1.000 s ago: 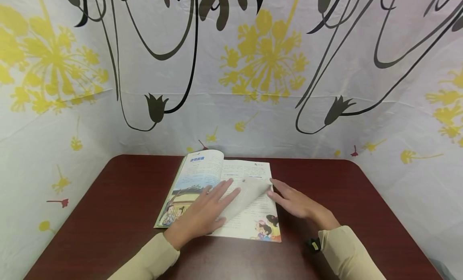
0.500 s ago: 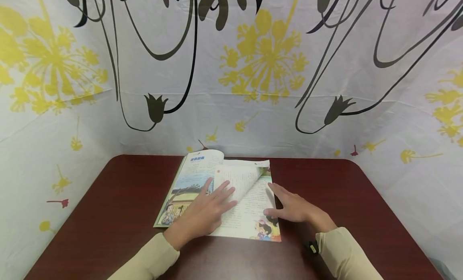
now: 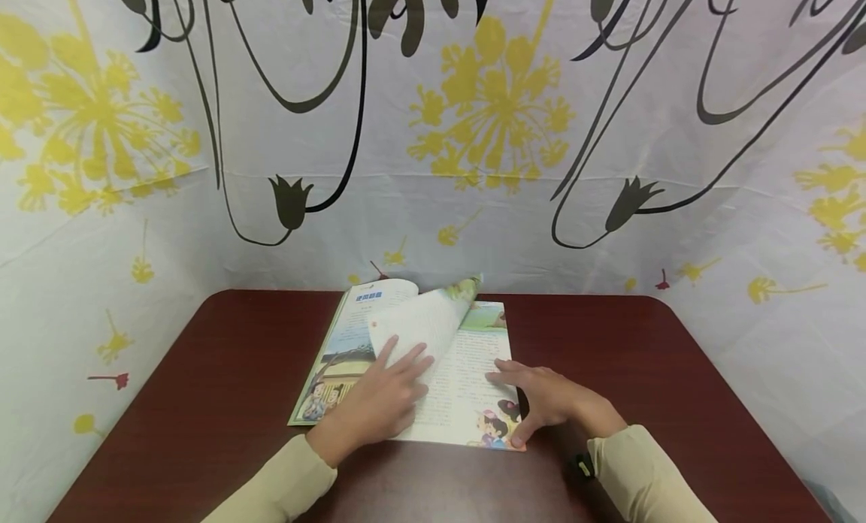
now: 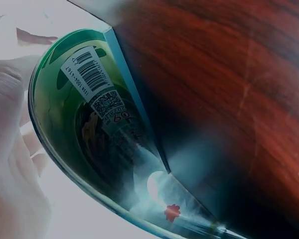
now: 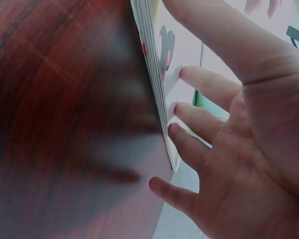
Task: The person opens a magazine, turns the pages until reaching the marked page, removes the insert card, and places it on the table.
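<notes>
An open magazine (image 3: 467,395) lies on the table, a picture of children at its lower right corner. One page (image 3: 413,320) stands lifted and curls leftward, its top rising past the magazine's upper edge. My left hand (image 3: 379,403) rests across the middle, its extended fingers touching that page. At the right edge, my right hand (image 3: 551,399) has its thumb by the lower corner and its fingers spread over the right page. The right wrist view shows these fingers (image 5: 194,119) apart beside the page edges (image 5: 152,59). In the left wrist view, a curved green cover (image 4: 55,94) carries a barcode (image 4: 92,74).
The dark red wooden table (image 3: 223,380) extends around the magazine on every side. Behind it hangs a pale cloth (image 3: 338,132) printed with yellow flowers and dark vines. A black band (image 3: 583,465) shows at the right sleeve.
The page has swung from the right side up and to the left, baring the page under it. My right hand has slid down toward the lower right corner, its thumb spreading; the left hand has barely shifted.
</notes>
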Available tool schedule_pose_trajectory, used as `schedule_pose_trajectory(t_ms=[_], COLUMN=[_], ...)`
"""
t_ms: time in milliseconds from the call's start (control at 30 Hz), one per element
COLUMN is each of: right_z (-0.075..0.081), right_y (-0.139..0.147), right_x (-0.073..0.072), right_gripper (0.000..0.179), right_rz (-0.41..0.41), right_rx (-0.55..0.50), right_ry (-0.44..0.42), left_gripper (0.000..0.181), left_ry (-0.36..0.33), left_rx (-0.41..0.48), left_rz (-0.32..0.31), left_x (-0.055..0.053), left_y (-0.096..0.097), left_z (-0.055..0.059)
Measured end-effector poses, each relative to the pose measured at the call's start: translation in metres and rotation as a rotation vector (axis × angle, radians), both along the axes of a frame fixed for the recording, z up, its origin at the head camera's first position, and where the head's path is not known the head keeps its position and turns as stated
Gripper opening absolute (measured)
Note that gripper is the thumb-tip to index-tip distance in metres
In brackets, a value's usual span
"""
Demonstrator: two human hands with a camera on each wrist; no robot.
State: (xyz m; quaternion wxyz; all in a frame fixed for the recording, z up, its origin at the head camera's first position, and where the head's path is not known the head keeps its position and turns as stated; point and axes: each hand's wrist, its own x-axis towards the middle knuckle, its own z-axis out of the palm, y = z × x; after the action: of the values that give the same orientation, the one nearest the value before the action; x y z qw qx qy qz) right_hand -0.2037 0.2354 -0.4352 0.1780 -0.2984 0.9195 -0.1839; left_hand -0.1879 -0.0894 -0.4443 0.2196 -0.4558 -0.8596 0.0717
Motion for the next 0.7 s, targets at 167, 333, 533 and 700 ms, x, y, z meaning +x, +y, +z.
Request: schedule_pose_trajectory(t_ms=[167,333,533,700], right_z=[-0.001,-0.0005,-0.001,-0.0015], right_y=[-0.0013,-0.0006,0.0003,0.0012], right_x=[-0.0001,0.0012,0.0024,0.0026], right_gripper=[0.11,0.113,0.113,0.113], right_rz=[0.013,0.021,0.024,0.033], right_rx=[0.026,0.027,0.019,0.009], right_ry=[0.026,0.028,0.018,0.036], left_gripper=[0.021,0.026,0.029,0.03], left_ry=[-0.029,-0.091,-0.154,-0.122], left_rx=[-0.027,-0.006,0.032,0.019], left_rz=[0.073,0.133,0.157,0.166], left_x=[0.0022,0.0053,0.0057,0.0043], left_y=[0.0,-0.0011,-0.0039,-0.006], left_z=[0.0038,0.0046,0.0023,0.0015])
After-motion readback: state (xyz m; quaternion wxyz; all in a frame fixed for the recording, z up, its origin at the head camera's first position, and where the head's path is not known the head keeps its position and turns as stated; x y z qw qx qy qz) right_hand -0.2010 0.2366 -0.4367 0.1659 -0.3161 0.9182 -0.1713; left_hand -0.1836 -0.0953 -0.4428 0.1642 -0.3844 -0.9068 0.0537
